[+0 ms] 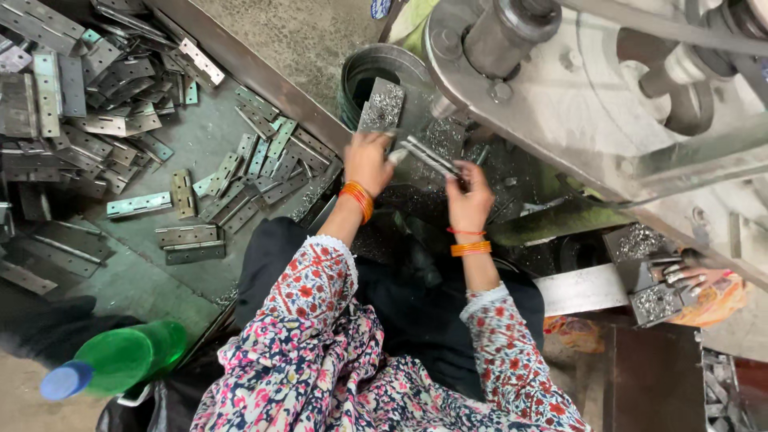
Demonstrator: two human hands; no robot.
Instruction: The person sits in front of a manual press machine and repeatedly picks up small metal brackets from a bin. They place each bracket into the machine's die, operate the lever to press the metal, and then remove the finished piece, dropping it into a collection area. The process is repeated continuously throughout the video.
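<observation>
Hinge: a folded steel hinge (428, 156) lies slanted between both hands, just below the big grey machine (576, 88), over a bed of metal shavings (448, 140).
Handling: likely stiff, thin and fairly light; bare metal, probably slick and sharp at the edges and holes. Best taken by the flat leaves near the ends, away from the knuckle.
Left hand: left hand (370, 160) has its fingers closed about the hinge's near end, wrist bent back, orange bangles showing.
Right hand: right hand (470, 196) pinches the far end, fingers curled, palm down.
Arms: both forearms reach forward from floral sleeves, elbows tucked in.
Nearby: a heap of loose hinges (96, 88) covers the tabletop (184, 136) at left; a green bottle (120, 360) lies low left.
</observation>
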